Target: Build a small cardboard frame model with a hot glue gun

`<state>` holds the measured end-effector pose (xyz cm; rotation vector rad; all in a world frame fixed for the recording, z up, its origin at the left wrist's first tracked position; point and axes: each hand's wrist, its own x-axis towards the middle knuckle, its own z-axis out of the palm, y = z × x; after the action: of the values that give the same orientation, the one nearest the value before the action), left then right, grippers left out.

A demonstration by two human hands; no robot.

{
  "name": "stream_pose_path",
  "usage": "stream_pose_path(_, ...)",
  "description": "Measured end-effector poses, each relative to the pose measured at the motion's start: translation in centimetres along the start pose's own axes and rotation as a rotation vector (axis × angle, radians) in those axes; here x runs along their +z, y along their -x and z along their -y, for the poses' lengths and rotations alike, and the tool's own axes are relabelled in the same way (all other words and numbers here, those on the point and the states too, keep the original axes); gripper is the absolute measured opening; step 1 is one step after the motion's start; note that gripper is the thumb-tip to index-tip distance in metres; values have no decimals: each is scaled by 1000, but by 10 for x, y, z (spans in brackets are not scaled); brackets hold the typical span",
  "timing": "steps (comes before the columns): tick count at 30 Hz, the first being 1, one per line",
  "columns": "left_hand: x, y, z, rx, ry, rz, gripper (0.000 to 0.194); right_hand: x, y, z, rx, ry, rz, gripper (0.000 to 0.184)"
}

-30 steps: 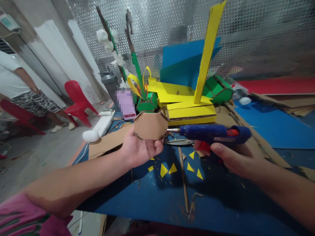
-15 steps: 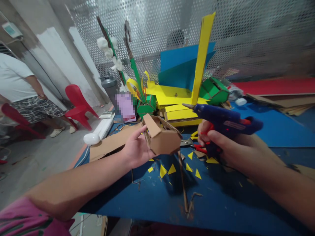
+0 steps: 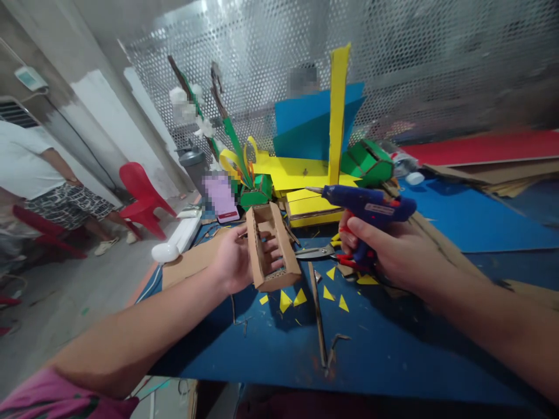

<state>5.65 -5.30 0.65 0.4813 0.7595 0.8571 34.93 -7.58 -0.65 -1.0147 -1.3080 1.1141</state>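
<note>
My left hand [image 3: 238,259] holds a small cardboard box [image 3: 286,247] from below and the left side. Its open top tilts toward me, and my fingers show through the gap inside. In my right hand [image 3: 393,250] is a blue hot glue gun [image 3: 364,201], gripped by the handle with a finger at the red trigger. The nozzle points left, above and apart from the box. Scissors [image 3: 317,252] with red and yellow handles lie behind, between the two hands. Yellow triangular scraps [image 3: 300,298] are scattered on the blue table [image 3: 271,349] below.
Behind stand a yellow cardboard build [image 3: 338,116], green cardboard boxes [image 3: 369,163] and a phone [image 3: 222,198]. A white lamp [image 3: 166,252] sits at the table's left edge. Blue board [image 3: 489,215] lies right. A red chair [image 3: 142,195] and a person [image 3: 39,169] are off left.
My left hand has turned the cardboard box so its open top faces me instead of its end panel. The glue gun has shifted left in view, still in my right hand.
</note>
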Motion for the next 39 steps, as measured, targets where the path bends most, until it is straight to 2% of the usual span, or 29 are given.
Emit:
stream_pose_path(3,2,3,1,-37,-9,50,84,1,1,0,9,-12,25,44)
stream_pose_path(4,2,4,2,-46,-18,57,86,1,1,-1,6,-9,29,45)
stream_pose_path(8,0,4,5,-108,-67,37,59,-2,3,-1,27,8,29,46)
stream_pose_path(11,-2,3,2,-142,-65,29,58,-2,6,5,60,16,13,48)
stream_pose_path(16,0,9,-7,-109,-66,-5,49,3,12,21,81,-15,1,49)
stream_pose_path(20,9,21,-3,-45,24,2,42,1,17,31,74,-17,116,53)
stream_pose_path(23,11,28,3,-68,103,-23,43,-3,22,32,61,36,179,58)
stream_pose_path(27,6,29,4,-148,129,-48,53,-11,24,23,50,139,209,63)
stream_pose_path(33,-4,28,1,-144,77,65,59,-18,18,3,53,224,236,53)
stream_pose_path(39,-8,28,3,-123,65,93,68,-10,20,13,-16,218,281,49)
